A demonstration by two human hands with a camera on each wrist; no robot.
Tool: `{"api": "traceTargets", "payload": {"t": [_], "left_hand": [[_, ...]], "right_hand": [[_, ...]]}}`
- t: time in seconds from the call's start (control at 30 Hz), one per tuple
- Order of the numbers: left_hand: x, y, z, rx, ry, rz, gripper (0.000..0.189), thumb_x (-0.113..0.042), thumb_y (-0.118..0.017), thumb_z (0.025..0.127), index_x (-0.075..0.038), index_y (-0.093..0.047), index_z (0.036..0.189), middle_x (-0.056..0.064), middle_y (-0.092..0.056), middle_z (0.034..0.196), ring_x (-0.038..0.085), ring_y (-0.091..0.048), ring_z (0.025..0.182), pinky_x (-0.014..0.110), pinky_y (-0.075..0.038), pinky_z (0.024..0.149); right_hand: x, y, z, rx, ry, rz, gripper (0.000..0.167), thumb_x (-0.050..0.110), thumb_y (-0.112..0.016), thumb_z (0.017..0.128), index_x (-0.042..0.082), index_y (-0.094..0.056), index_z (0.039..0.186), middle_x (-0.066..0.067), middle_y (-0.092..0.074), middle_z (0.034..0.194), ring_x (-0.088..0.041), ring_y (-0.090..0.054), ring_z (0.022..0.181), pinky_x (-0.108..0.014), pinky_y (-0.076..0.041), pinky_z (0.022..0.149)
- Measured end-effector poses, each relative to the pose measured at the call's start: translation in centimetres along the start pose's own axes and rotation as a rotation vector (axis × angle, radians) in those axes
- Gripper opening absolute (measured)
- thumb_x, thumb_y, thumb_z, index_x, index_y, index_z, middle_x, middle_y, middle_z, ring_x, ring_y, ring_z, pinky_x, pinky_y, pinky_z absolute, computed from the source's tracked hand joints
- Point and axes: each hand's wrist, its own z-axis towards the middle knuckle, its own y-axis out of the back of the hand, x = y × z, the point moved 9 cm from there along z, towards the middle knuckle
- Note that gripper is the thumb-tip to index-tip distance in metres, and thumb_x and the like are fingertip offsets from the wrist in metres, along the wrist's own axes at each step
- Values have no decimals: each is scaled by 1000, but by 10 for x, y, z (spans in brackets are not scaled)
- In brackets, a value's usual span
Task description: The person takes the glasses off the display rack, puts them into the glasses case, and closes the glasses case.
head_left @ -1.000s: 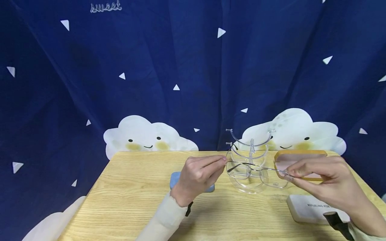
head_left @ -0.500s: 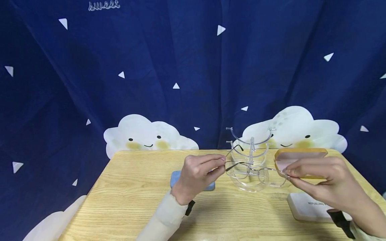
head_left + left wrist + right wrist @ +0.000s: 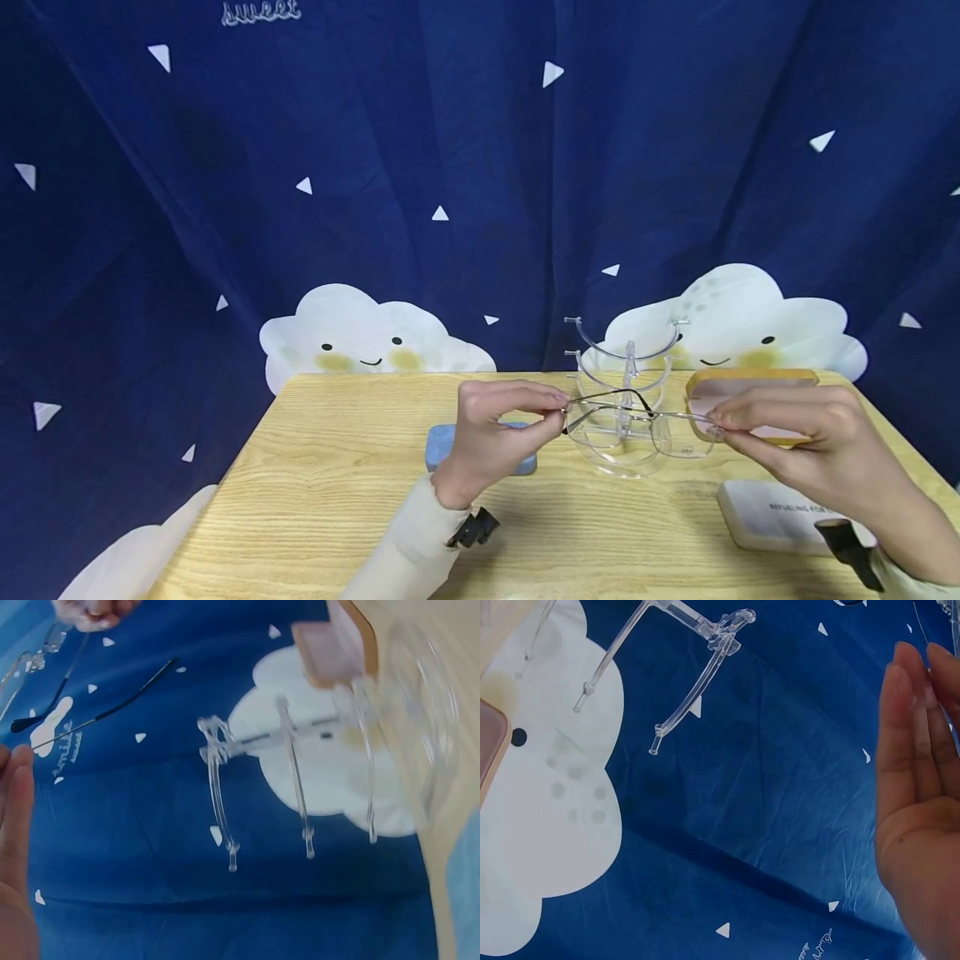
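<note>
A pair of thin metal-framed eyeglasses [image 3: 681, 437] is held up between both hands, above the table and in front of the clear stand. My left hand [image 3: 498, 433] pinches its left end between thumb and fingers. At the other end, my right hand [image 3: 813, 433] pinches the frame near the right lens. Both dark-tipped temples lean inward behind the lenses, crossing toward the right in the head view. In the left wrist view one temple [image 3: 112, 711] reaches out from the left fingertips [image 3: 22, 757]. The right wrist view shows the right hand [image 3: 922, 780] with its fingertips together.
A clear tiered eyeglass stand [image 3: 628, 367] stands just behind the glasses. To its right lies an open orange case [image 3: 750, 379] with a pale lining. A white lettered case [image 3: 772, 517] lies at front right, and a blue case [image 3: 438, 446] is partly behind the left hand.
One temple, which stuck up beside the left fingers, has swung inward and down across the frame. The left fingers have shifted on the frame's end. The right hand stays nearly still.
</note>
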Motion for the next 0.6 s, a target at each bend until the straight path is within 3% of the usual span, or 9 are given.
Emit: {"api": "traceTargets", "payload": {"t": [0.1,0.3,0.5,0.6], "left_hand": [[5,-1,0,-2,76,-85,16,16,-71,80,5,-79,86,19,-80,84,22,-81,77,22,-64,70],[13,-4,-6,-18,205,-203,22,16,-69,86,12,-75,106,25,-79,88,26,-80,74,29,-65,65],[10,-7,-6,-80,180,-150,10,11,-69,91,8,-78,96,23,-79,91,26,-81,82,29,-66,70],[12,-7,-7,-111,203,-196,9,13,-68,91,9,-76,92,26,-78,91,29,-81,81,33,-67,71]], "right_hand": [[0,0,0,-4,-3,16,26,18,-75,97,-2,-78,81,1,-81,94,-2,-72,115,-9,-51,101],[-3,1,-4,-4,-17,15,26,19,-75,97,-1,-78,81,2,-81,93,-1,-72,114,-9,-51,101],[-3,1,-5,5,-15,19,25,19,-74,97,-1,-79,82,2,-81,94,0,-72,114,-9,-51,102],[-1,-2,-1,20,11,73,22,14,-74,97,-3,-79,85,-2,-82,99,-4,-72,118,-12,-51,105]]}}
